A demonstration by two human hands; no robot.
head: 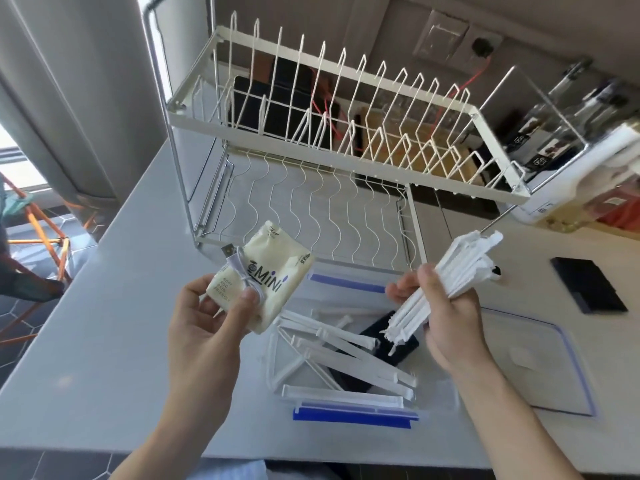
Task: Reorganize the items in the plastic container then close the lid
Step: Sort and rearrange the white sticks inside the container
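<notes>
The clear plastic container (436, 393) with blue clips lies open on the counter below my hands. Inside it lie several white wrapped straws (332, 344) and a black flat object (384, 332). My left hand (204, 327) holds a cream tissue pack (263, 275) marked "MINI" together with a coiled white USB cable (239, 268), above the container's left side. My right hand (446, 317) grips a bundle of white straws (450, 282) over the container's right part. The clear lid (540, 362) with a blue edge lies flat to the right of the container.
A two-tier white wire dish rack (346, 133) stands just behind the container. A black rectangular object (588, 285) lies on the counter at the right. White and clear jars (588, 161) sit far right. The counter's edge runs along the left and the front.
</notes>
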